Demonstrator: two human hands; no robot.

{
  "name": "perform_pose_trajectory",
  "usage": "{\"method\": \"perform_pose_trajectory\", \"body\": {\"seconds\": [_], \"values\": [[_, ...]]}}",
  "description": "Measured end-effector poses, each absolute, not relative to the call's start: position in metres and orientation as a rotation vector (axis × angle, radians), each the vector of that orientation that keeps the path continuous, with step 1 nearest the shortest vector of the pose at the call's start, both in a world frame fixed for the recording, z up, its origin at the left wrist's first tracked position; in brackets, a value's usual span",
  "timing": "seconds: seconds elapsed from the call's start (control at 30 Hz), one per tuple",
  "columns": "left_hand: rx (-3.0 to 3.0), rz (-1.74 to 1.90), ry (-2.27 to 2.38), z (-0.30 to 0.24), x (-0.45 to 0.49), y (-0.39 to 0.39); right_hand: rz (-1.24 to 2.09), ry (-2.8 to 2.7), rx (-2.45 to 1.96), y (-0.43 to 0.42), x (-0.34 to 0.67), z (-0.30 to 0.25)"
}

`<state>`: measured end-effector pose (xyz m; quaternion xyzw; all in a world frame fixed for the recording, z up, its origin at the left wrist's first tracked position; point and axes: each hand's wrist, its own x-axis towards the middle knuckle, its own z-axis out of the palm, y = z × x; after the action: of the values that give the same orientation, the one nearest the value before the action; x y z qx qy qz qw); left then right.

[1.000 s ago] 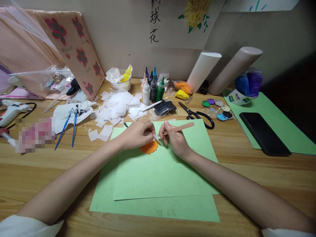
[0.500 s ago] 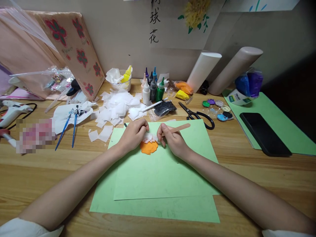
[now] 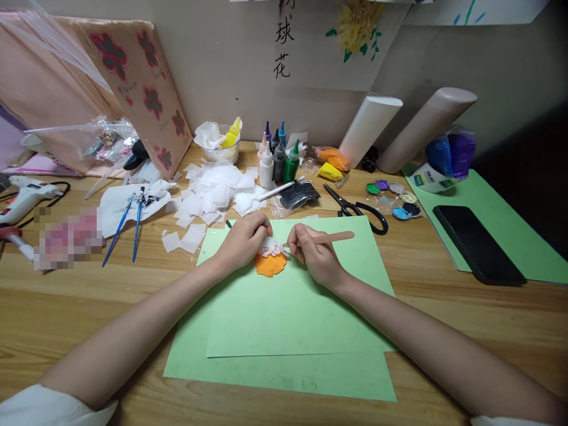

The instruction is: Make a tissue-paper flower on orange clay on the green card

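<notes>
A flat orange clay disc [image 3: 270, 265] lies on a green paper sheet [image 3: 293, 307], with a ruffled white tissue piece [image 3: 270, 247] along its top edge. My left hand [image 3: 243, 239] is curled, its fingertips pressing the tissue onto the clay. My right hand [image 3: 314, 253] grips a thin wooden stick [image 3: 331, 237] like a pen; its tip meets the tissue at the disc's right edge.
White tissue squares [image 3: 213, 192] are heaped behind the sheet, with paint bottles [image 3: 278, 161], black scissors [image 3: 357, 208], clay bags [image 3: 331, 163] and small paint pots [image 3: 393, 198]. Two blue brushes [image 3: 128, 222] and a glue gun [image 3: 24, 198] lie left. A black phone [image 3: 478, 244] rests right.
The tissue piece, first pinched between my hands, now sits on the disc's top edge. The stick has swung slightly lower and more level. The camera has shifted a little.
</notes>
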<state>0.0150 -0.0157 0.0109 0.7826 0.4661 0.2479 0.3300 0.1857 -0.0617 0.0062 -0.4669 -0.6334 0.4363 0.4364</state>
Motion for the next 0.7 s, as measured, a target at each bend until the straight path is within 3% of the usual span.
{"method": "perform_pose_trajectory", "body": {"seconds": [0.7], "values": [[2.031,0.673,1.212,0.0111,0.0150,-0.0151,0.950,-1.697,-1.114,-0.0606,0.1844,0.0046]]}}
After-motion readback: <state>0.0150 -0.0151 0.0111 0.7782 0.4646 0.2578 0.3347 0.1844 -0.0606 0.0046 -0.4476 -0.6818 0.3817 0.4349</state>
